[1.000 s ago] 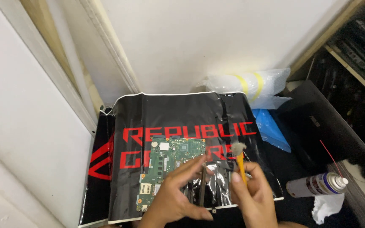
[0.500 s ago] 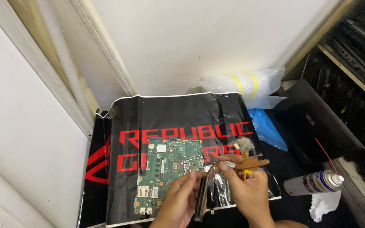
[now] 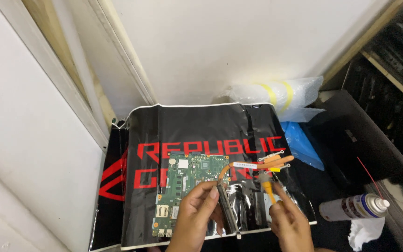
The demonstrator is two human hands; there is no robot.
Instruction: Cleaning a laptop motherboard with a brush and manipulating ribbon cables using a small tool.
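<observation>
**Brushing a heatsink over a laptop board**

The left hand (image 3: 197, 210) is closed around the finned end of a copper heat-pipe heatsink (image 3: 253, 165), holding it tilted above the green motherboard (image 3: 187, 184) on the black printed mat (image 3: 201, 135). The right hand (image 3: 290, 221) grips a yellow-handled brush (image 3: 267, 184), bristles at the pipe. Best to keep the heatsink steady and use light strokes directed away from the board. A spray can (image 3: 353, 207) lies well to the right.

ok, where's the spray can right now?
Head view, lower right: the spray can lies on its side just right of the black mat, above a crumpled white tissue.
</observation>
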